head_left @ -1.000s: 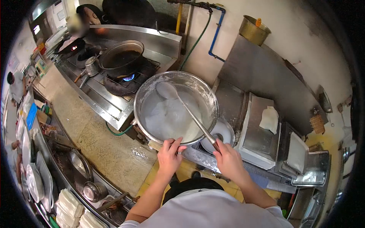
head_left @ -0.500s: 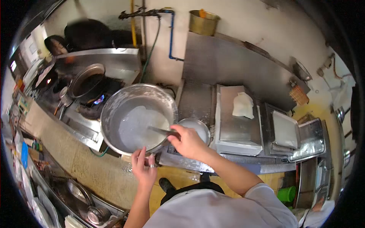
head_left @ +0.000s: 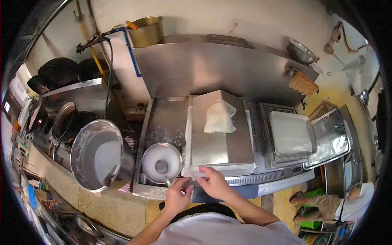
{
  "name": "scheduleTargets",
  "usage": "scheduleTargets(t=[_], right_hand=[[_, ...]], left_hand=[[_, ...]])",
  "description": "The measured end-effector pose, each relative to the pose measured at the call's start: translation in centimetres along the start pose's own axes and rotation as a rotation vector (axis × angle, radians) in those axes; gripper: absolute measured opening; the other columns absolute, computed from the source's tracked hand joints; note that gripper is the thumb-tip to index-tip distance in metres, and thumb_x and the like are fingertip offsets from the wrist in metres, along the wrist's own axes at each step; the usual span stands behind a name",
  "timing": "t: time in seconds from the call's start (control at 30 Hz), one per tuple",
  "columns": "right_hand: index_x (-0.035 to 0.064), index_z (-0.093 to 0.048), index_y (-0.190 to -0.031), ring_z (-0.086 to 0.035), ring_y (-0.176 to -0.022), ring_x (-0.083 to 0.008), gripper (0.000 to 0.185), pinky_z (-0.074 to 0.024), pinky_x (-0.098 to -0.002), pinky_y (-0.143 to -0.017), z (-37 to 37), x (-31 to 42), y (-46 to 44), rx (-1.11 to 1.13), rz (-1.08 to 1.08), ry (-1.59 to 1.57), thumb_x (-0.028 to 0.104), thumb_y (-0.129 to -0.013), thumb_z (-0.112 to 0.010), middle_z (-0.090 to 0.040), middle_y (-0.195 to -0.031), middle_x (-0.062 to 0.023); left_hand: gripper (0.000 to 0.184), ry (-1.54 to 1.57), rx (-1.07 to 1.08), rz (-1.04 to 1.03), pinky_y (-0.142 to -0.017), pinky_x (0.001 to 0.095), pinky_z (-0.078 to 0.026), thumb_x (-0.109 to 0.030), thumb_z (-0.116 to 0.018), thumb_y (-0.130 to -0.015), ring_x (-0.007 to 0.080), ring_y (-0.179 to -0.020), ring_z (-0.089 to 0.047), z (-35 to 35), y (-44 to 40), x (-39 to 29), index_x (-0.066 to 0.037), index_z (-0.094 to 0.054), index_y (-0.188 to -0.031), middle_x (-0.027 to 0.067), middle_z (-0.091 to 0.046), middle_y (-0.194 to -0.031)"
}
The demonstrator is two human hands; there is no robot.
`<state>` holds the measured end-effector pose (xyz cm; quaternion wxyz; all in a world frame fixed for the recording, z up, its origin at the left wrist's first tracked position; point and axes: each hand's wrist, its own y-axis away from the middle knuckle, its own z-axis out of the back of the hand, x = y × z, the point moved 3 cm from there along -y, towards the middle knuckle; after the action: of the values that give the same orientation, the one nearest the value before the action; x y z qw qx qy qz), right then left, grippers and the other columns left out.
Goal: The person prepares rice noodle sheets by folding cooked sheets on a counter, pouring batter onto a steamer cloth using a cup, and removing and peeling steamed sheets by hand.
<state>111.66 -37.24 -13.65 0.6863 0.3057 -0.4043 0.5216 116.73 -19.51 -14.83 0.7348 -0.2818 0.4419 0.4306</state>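
Observation:
My left hand is just below a metal bowl, its fingers loosely curled and the thumb apart. A round ladle rests in the white liquid in this bowl. Its handle runs down to the edge of my left hand; I see no grip on it. My right hand is open, fingertips close to the front edge of a stainless steamer box. A folded white cloth lies on the box's lid. The large metal pot at left holds pale liquid, with a dark handle-like piece inside its near side.
A shallow white tray sits on a rack at right, beside a shiny metal tray. Woks stand against the wall at far left. A brass-coloured pot is on the ledge. Another person is at lower right.
The view has swung right. My right hand has let go of the handle in the large pot, and both hands are now by the steamer box and bowl. Another person has come into view.

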Motion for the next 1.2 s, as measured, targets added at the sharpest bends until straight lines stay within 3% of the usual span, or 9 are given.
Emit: scheduleTargets(t=[0.1,0.33,0.5,0.6,0.7,0.8,0.97,1.1,1.2], right_hand=[[-0.0036,-0.063,-0.125,-0.073,-0.083,-0.0303,0.039,-0.0582,-0.0382,-0.073,4.0,-5.3,1.6,-0.047,-0.015,0.031,0.013,-0.091,-0.072,-0.070,-0.113,-0.0200],[-0.0019,-0.065,-0.122,-0.071,-0.084,-0.0343,0.036,-0.0575,-0.0411,-0.075,11.2,-11.0,2.9,-0.015,0.005,0.077,0.013,-0.090,-0.071,-0.070,-0.113,-0.0204],[-0.0011,-0.065,-0.122,-0.071,-0.088,-0.0367,0.036,-0.0570,-0.0429,-0.079,13.9,-11.4,2.5,0.034,0.063,0.111,0.015,-0.091,-0.070,-0.069,-0.113,-0.0208],[-0.0004,-0.065,-0.123,-0.066,-0.104,-0.0435,0.036,-0.0539,-0.0500,-0.089,14.2,-10.4,3.0,0.095,0.005,0.062,0.019,-0.093,-0.066,-0.067,-0.117,-0.0234],[-0.0011,-0.065,-0.123,-0.066,-0.106,-0.0437,0.036,-0.0535,-0.0498,-0.091,13.5,-9.2,4.5,0.128,0.018,0.068,0.020,-0.093,-0.066,-0.066,-0.116,-0.0237],[0.0002,-0.065,-0.123,-0.070,-0.097,-0.0380,0.035,-0.0547,-0.0469,-0.089,12.0,-8.7,7.1,0.074,0.123,0.121,0.019,-0.093,-0.067,-0.067,-0.114,-0.0215],[-0.0011,-0.065,-0.124,-0.064,-0.109,-0.0455,0.038,-0.0528,-0.0522,-0.093,11.1,-7.8,12.4,0.110,0.081,0.174,0.021,-0.094,-0.065,-0.066,-0.119,-0.0242],[-0.0006,-0.065,-0.123,-0.064,-0.109,-0.0440,0.037,-0.0535,-0.0504,-0.093,12.0,-8.6,16.1,0.086,0.036,0.217,0.019,-0.092,-0.068,-0.067,-0.117,-0.0233],[0.0010,-0.067,-0.120,-0.068,-0.094,-0.0380,0.033,-0.0554,-0.0460,-0.082,13.9,-8.5,18.1,0.006,0.040,0.235,0.015,-0.091,-0.070,-0.068,-0.106,-0.0197]], left_hand=[[0.033,-0.009,0.076,-0.014,-0.065,0.0318,-0.056,-0.005,-0.077,-0.087,0.0225,-0.074,-0.069,-6.1,-2.0,-1.4,-0.003,-0.070,-0.119,0.0149,-0.069,-0.108],[0.037,-0.022,0.209,0.002,-0.071,0.0378,-0.059,-0.007,-0.074,-0.087,0.0297,-0.078,-0.070,-15.7,-4.0,-5.2,-0.002,-0.067,-0.123,0.0183,-0.067,-0.114],[0.038,-0.051,0.193,0.050,-0.072,0.0385,-0.059,-0.006,-0.074,-0.087,0.0291,-0.079,-0.071,-16.8,-3.3,-6.8,-0.002,-0.066,-0.124,0.0192,-0.066,-0.116],[0.039,-0.042,0.187,0.068,-0.072,0.0382,-0.059,-0.006,-0.075,-0.087,0.0282,-0.078,-0.072,-16.4,-2.1,-5.9,-0.002,-0.065,-0.125,0.0195,-0.065,-0.117],[0.040,-0.052,0.160,0.038,-0.071,0.0371,-0.059,-0.007,-0.075,-0.088,0.0271,-0.077,-0.071,-15.7,-0.3,-6.4,-0.002,-0.065,-0.126,0.0190,-0.065,-0.117],[0.040,-0.035,0.124,0.014,-0.070,0.0361,-0.058,-0.007,-0.076,-0.088,0.0259,-0.077,-0.070,-15.2,2.0,-6.0,-0.003,-0.065,-0.126,0.0180,-0.064,-0.115],[0.040,0.042,0.108,0.083,-0.069,0.0349,-0.057,-0.007,-0.077,-0.087,0.0240,-0.076,-0.069,-16.4,6.3,-3.3,-0.003,-0.066,-0.125,0.0164,-0.064,-0.114],[0.040,0.132,0.138,0.064,-0.068,0.0342,-0.058,-0.007,-0.077,-0.088,0.0226,-0.077,-0.069,-19.0,8.5,-2.7,-0.003,-0.066,-0.126,0.0156,-0.063,-0.112],[0.040,0.179,0.153,0.053,-0.068,0.0335,-0.058,-0.008,-0.077,-0.089,0.0217,-0.077,-0.069,-20.9,9.3,-3.9,-0.003,-0.066,-0.126,0.0152,-0.063,-0.112]])
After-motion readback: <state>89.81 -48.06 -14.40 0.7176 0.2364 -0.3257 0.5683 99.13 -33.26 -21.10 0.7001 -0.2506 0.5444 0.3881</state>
